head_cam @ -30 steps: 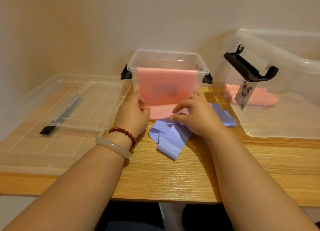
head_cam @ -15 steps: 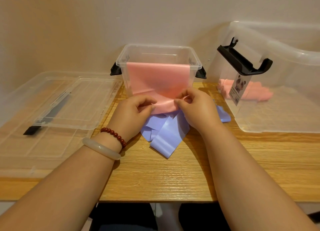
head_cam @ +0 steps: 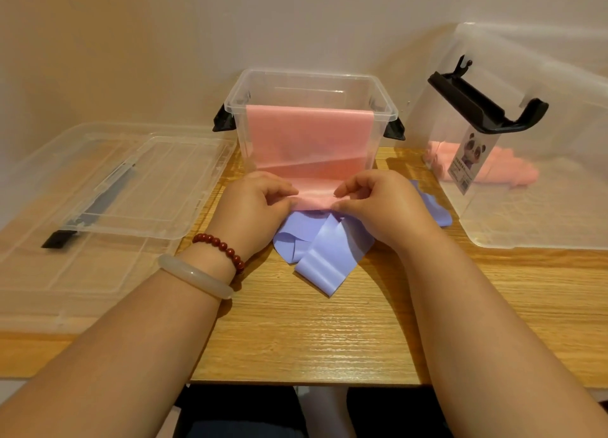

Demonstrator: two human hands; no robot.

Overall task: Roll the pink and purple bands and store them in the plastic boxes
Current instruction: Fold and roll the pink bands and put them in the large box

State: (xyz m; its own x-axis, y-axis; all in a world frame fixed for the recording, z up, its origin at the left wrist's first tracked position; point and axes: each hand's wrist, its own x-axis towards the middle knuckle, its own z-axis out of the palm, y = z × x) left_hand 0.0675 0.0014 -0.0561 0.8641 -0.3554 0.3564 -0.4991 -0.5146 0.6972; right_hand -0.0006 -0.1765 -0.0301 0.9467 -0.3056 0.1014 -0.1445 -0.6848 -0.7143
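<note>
Your left hand (head_cam: 253, 207) and right hand (head_cam: 378, 204) have drawn together, fingers (head_cam: 355, 184) pinching the pink band (head_cam: 309, 135) at its near end, over the purple band (head_cam: 325, 256) on the worktop (head_cam: 329, 332). The rest of it hangs from the rim of the box (head_cam: 312, 79), so uneven tugging could skew the roll.

This looks like a plain room in a home, or perhaps a small office, not a workshop or shop. A light wood-grain table (head_cam: 329, 339) fills the lower frame and meets a bare cream wall (head_cam: 296, 19) across the top. Clear household plastic containers with black clips stand on it: a small storage box (head_cam: 383, 103) at centre, a larger box (head_cam: 543, 207) at right bearing a panda label (head_cam: 470, 156), and a flat lid (head_cam: 148, 174) at left.
</note>
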